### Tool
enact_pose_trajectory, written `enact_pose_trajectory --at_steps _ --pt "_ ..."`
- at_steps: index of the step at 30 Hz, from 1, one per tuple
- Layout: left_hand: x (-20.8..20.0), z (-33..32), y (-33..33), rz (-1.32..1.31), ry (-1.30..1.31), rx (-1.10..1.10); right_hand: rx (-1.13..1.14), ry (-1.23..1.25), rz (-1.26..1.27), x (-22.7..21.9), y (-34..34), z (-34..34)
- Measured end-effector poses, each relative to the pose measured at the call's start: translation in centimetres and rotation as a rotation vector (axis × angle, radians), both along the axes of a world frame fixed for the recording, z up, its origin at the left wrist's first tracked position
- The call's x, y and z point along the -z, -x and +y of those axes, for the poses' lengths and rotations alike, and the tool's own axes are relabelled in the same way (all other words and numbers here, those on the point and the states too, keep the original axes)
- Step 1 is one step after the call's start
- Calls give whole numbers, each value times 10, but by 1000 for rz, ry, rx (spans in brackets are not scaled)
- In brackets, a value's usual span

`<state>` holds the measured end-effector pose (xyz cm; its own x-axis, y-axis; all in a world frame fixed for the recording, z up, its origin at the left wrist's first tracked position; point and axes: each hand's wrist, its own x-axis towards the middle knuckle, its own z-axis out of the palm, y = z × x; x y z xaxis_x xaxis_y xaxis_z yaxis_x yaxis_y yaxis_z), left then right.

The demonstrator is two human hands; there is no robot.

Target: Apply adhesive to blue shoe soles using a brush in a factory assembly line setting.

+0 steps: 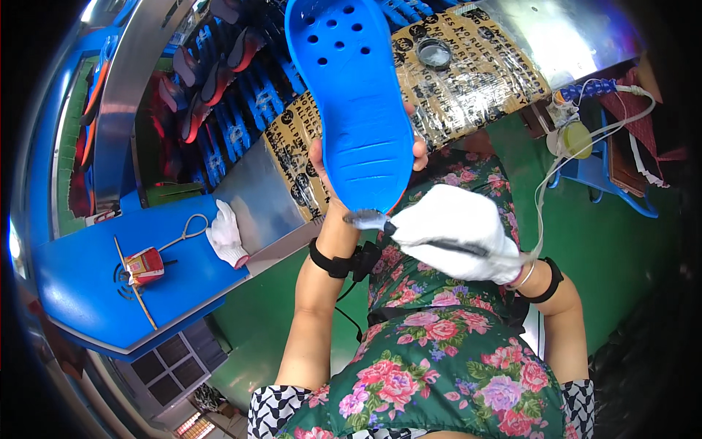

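Note:
A long blue shoe sole [365, 121] lies across my bare left hand [322, 170], which grips it from below. My thumb and fingertips show at both edges of its narrower end. Several round holes pierce the broad far end, and shallow grooves cross the near part. My right hand [457, 230], in a white glove, is closed around a brush [368, 219] with a dark handle. The bristles are at the sole's near end; whether they touch it I cannot tell. A clear tube [540, 212] runs from beside the gloved hand toward the right.
Ahead is a ledge [475, 88] covered in printed brown tape, bearing a small round dish [434, 54]. Red-and-dark soles [216, 80] sit among blue strips at the far left. A spare white glove [225, 234] and red box [145, 265] lie on the blue table [73, 285].

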<state>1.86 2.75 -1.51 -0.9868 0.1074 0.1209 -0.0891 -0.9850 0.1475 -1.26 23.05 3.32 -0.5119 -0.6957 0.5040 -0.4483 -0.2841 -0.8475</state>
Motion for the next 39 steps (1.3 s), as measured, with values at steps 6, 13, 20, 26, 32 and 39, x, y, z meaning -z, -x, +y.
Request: enact_pose_trajectory --at_steps 6,13,20,26,32,39 --pt "-8 0 -2 -13 234 15 74 36 -292 5 10 -1" --pt "-16 -15 4 -145 387 160 39 11 261 13 -5 4" --pt "-6 -18 0 -24 237 246 -24 62 -147 0 10 9" --pt "-19 -24 4 -90 440 282 25 24 310 16 -4 13" --pt "-7 -18 2 47 238 232 -36 109 -179 8 1 9" --pt "-2 -17 12 95 162 260 -36 -10 -132 -2 -23 3"
